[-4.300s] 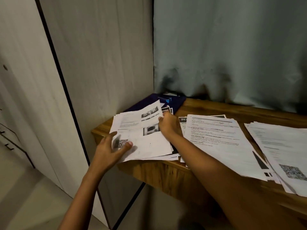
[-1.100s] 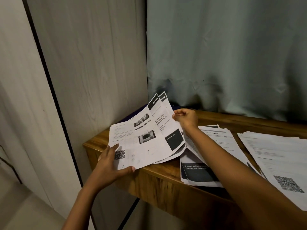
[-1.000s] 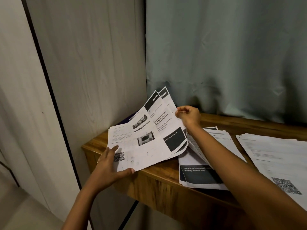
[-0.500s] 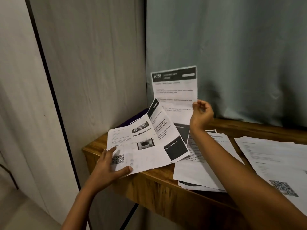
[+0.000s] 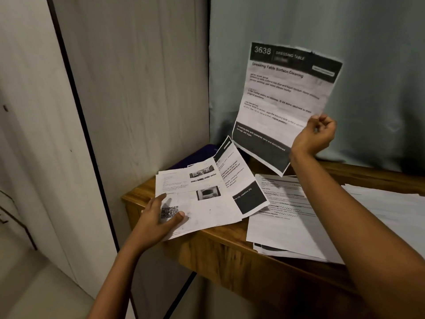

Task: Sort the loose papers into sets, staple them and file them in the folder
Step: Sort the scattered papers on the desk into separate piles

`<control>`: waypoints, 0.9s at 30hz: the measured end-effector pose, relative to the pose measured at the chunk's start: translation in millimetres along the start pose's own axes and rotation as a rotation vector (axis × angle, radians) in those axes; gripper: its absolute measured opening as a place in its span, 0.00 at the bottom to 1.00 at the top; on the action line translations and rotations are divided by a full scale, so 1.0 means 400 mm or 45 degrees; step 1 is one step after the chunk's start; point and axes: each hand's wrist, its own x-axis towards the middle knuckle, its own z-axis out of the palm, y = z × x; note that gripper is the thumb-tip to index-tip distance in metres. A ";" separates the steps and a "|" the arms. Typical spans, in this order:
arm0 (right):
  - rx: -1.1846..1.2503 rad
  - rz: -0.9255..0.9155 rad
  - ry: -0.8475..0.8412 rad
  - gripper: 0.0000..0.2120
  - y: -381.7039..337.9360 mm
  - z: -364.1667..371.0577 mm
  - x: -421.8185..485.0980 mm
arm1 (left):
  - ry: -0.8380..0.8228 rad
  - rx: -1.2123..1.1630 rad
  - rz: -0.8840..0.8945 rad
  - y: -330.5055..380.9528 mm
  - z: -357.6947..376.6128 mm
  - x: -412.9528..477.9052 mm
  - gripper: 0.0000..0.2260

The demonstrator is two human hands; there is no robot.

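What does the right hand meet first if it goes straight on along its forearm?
Likely the grey curtain: the right hand, pinching the 3638 sheet, is raised above the desk papers, with nothing visible between it and the fabric. Depth is unclear.

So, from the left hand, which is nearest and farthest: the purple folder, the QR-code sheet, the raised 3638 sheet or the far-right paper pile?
1. The QR-code sheet, under the left hand.
2. The purple folder, behind it in the corner.
3. The 3638 sheet, raised in the right hand.
4. The far-right paper pile, across the wooden table.
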 end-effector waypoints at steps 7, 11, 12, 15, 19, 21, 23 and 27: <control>-0.082 0.092 0.092 0.03 0.032 -0.005 0.033 | -0.038 0.030 -0.054 0.020 0.004 0.013 0.41; -0.407 0.341 -0.276 0.09 0.094 -0.010 0.006 | -0.027 0.024 -0.035 0.022 0.010 0.019 0.37; -0.508 0.410 -0.393 0.12 0.115 -0.016 -0.013 | -0.025 0.009 -0.034 0.026 0.010 0.019 0.38; -0.724 0.517 -0.660 0.16 0.163 -0.039 -0.080 | 0.021 -0.072 -0.054 0.039 0.014 0.018 0.44; -0.926 0.471 -0.914 0.19 0.187 -0.060 -0.171 | 0.055 -0.221 -0.061 0.033 0.013 0.033 0.46; -0.985 0.419 -1.028 0.18 0.185 -0.066 -0.216 | 0.053 -0.250 -0.061 0.030 0.012 0.046 0.47; -1.056 0.369 -1.169 0.10 0.180 -0.070 -0.248 | 0.048 -0.240 -0.067 0.039 0.009 0.053 0.48; -1.221 0.357 -1.279 0.12 0.172 -0.074 -0.262 | 0.099 -0.173 -0.146 0.056 0.005 0.070 0.52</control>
